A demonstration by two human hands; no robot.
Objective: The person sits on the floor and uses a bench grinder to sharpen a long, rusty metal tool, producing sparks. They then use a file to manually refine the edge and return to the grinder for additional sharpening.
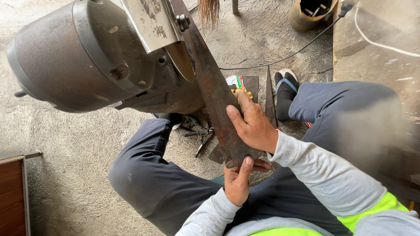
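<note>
Wood of a dark brown cabinet edge (12,192) shows at the far left, well apart from the bench grinder (83,57), the landmark here. That grinder is a heavy, round, grey-brown motor housing filling the upper left, seen from above, with a scuffed metal guard (151,24) on its right side. Leaning against the wheel (181,59) under that guard is a long rusty saw blade (214,91), toothed along its left edge, running down and right from the grinder toward the person's lap, probably angled so the teeth meet the wheel.

Below the grinder, the left hand (238,181) closes its grip on the blade's lower end, thumb on top, seemingly steadying it. Just right of the grinder, the right hand (253,124) lies flat over the blade with fingers wrapped round its edge, pressing it in place.

On the concrete floor (65,144) under the blade lie pliers (199,135), and a small round label or package (235,81) in white, green and red peeks out. Further right a sandalled foot (285,89) rests, with a black cable (302,48) crossing above it.
</note>
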